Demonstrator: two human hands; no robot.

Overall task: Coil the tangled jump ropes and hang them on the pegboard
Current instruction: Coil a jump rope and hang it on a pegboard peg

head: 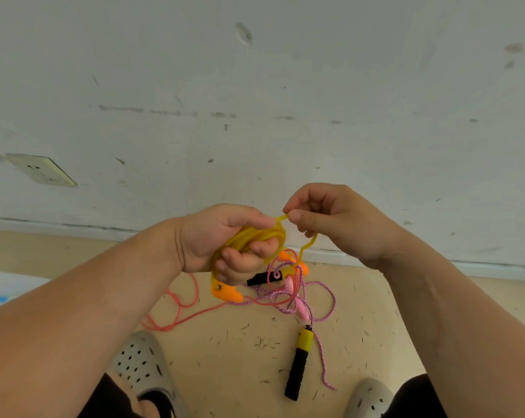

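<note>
My left hand (225,239) grips a coil of yellow jump rope (249,236), and one orange handle (226,292) hangs just below the fist. My right hand (333,221) pinches the free yellow strand between thumb and forefinger, right beside the coil. The second orange handle (300,265) dangles below the right hand. On the floor beneath lie a tangled pink-and-purple braided rope (324,318) with black-and-yellow handles (299,362), and a thin salmon rope (176,312) with pink handles (302,309). No pegboard is in view.
A scuffed white wall (255,101) with a socket (41,169) at the left rises straight ahead above a baseboard. The beige floor (240,351) is littered with small debris. My feet in grey perforated clogs (140,360) stand at the bottom of the view.
</note>
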